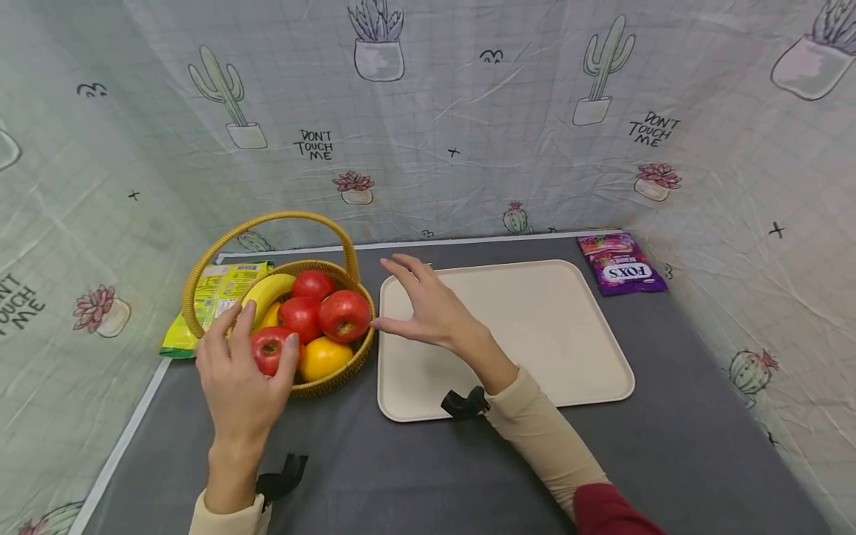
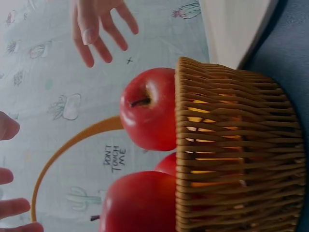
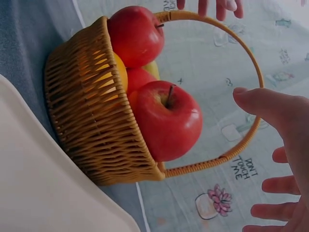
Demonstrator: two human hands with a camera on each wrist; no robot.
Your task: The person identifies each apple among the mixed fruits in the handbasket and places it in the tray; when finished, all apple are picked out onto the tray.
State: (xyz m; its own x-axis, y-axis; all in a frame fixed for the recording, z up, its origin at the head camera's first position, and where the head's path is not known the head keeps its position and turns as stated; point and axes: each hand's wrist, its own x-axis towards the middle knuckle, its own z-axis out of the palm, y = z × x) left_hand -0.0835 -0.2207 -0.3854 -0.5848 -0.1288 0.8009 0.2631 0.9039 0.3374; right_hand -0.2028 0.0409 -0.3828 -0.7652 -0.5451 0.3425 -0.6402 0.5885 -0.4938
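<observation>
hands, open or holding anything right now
Left hand: open, holding nothing, beside the fruit basket.
Right hand: open, holding nothing.

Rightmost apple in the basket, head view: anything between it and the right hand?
Nothing visible: just open air between the right hand and the apple. In the right wrist view, the handle passes behind the thumb.
</observation>
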